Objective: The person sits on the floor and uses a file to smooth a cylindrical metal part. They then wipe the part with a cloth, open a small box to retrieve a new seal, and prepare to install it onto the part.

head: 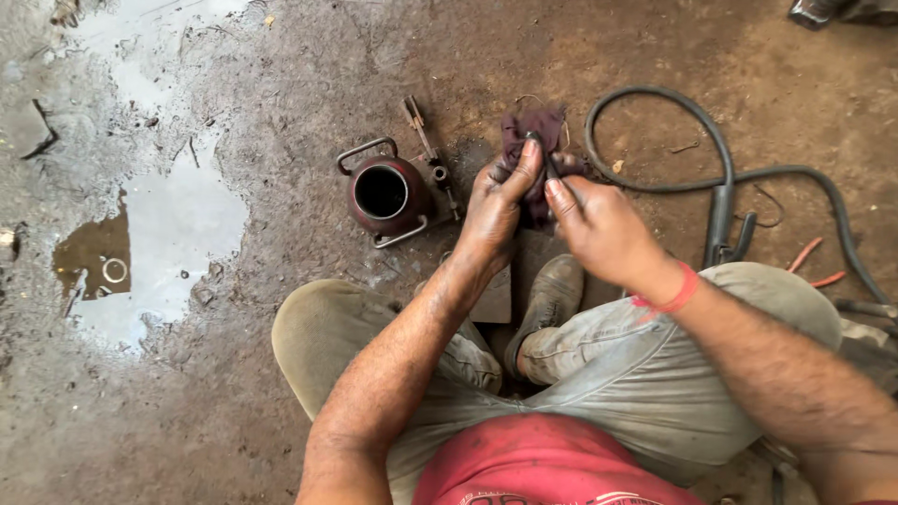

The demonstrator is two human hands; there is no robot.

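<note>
Two hands: left (494,201), right (599,229). One rag (535,126), one pot (385,194), one hose (720,178), one puddle (178,224), one shoe (552,295).

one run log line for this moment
left hand: grips dark rag | right hand: pinches thin part at rag | dark red housing: open, on ground, left of hands

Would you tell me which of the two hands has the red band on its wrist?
The right hand: a red band circles its wrist, while the left hand has a bare wrist. Both grip the dark rag.
</note>
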